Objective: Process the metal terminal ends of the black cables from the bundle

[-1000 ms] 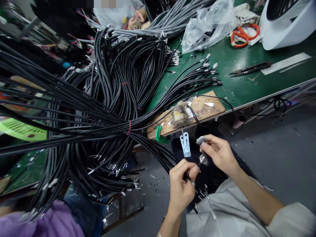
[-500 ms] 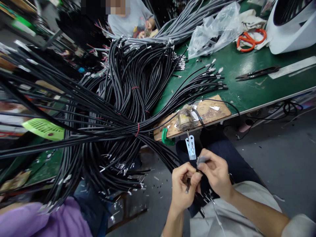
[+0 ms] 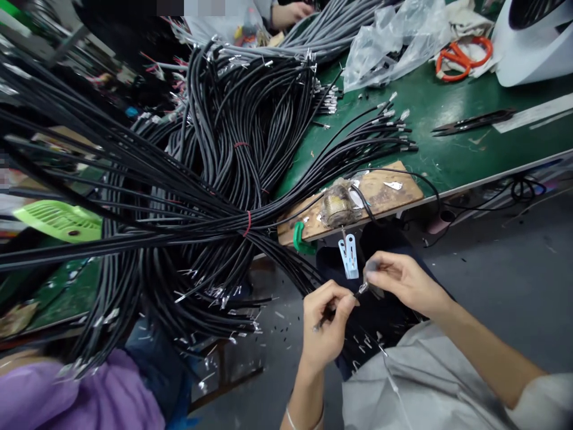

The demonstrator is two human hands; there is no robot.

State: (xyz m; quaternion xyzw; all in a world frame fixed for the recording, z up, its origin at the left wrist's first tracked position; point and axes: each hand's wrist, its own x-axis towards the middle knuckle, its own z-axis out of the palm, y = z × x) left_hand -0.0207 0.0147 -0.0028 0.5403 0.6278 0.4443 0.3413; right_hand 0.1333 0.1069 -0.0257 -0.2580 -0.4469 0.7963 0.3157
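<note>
My left hand (image 3: 324,322) is closed around a black cable (image 3: 359,293), whose silvery stripped end pokes out past the thumb toward my other hand. Right by that end, my right hand (image 3: 405,280) is pinched, with something greyish and blurred at its fingertips that I cannot make out. Just above my hands, a light blue clothespin (image 3: 348,257) hangs from a small motor-like device (image 3: 336,204) wrapped in tape. That device sits on a wooden board (image 3: 394,182) at the table edge. A large bundle of black cables (image 3: 242,226), tied with red bands, lies to the left.
A green clamp (image 3: 301,237) grips the board. On the green table (image 3: 474,161) are dark snips (image 3: 474,122), orange-handled scissors (image 3: 465,58), a plastic bag (image 3: 380,45) and grey cables (image 3: 331,27). A co-worker's purple sleeve (image 3: 80,394) is at lower left; another person's hand (image 3: 293,13) shows behind.
My hands have drawn apart, the right one up and away from the left, uncovering the cable's silvery end. The camera view has shifted slightly. At the back, the other person's hand has moved right.
</note>
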